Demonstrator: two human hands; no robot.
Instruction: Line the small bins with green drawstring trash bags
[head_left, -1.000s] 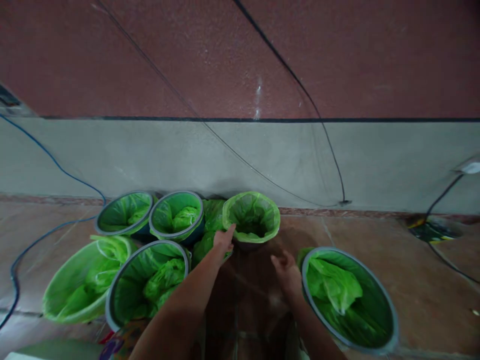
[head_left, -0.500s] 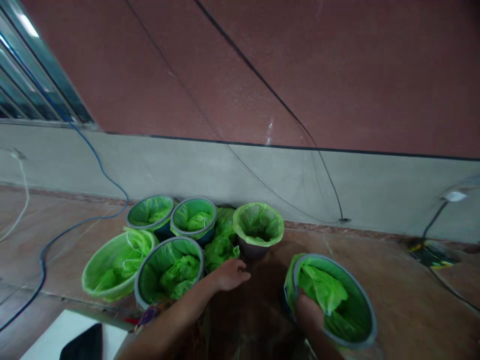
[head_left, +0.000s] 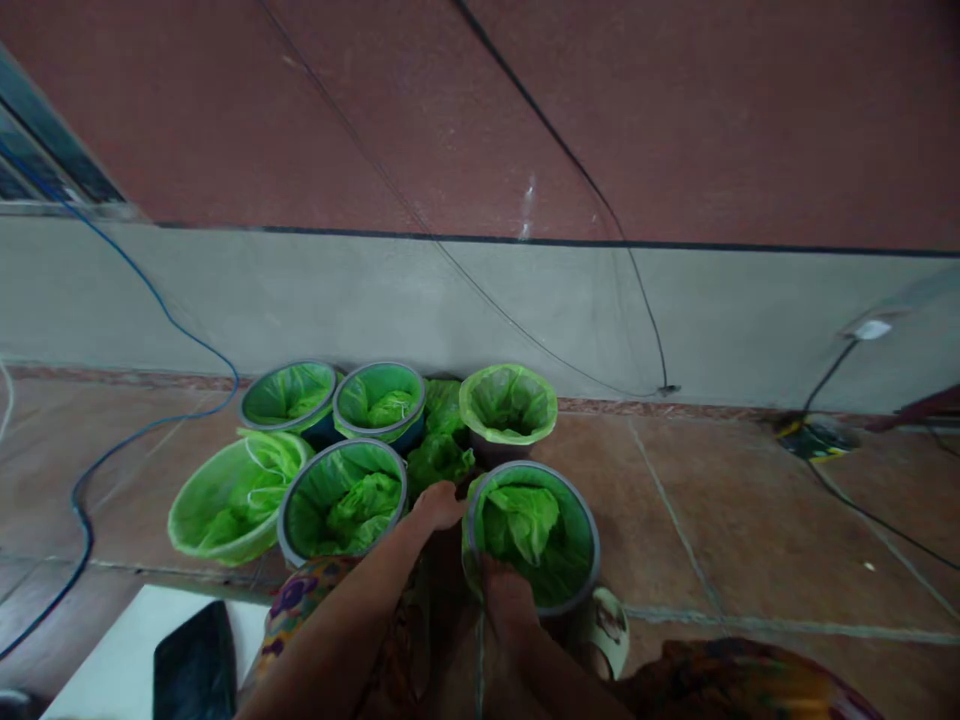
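Note:
A trash bin (head_left: 589, 560) with a grey rim and a light green liner bag stands in front of me, a bunched green bag (head_left: 525, 520) inside it. My right hand (head_left: 506, 595) is closed over its near-left rim, the fingertips hidden inside the bin. Just left of that bin, my left hand (head_left: 440, 507) reaches forward with loosely extended fingers and holds nothing visible. Whether its fingertips touch the liner I cannot tell. Beyond my left hand lies a crumpled green bag (head_left: 439, 460). Behind it is a dark bin (head_left: 508, 447) with its green liner folded over the rim.
Several more lined bins cluster left, including a grey-rimmed bin (head_left: 343, 545) and a tilted light green basin-like container (head_left: 202, 545). A blue cable (head_left: 139, 440) crosses the tiled floor. At lower left, a dark phone-like object (head_left: 195, 660) lies on a white surface (head_left: 112, 655). My slipper (head_left: 609, 625) is near the bin.
The bin in my right hand has moved left, close beside the dark lined bin and my left hand. The view has shifted slightly, and my slipper has come into sight.

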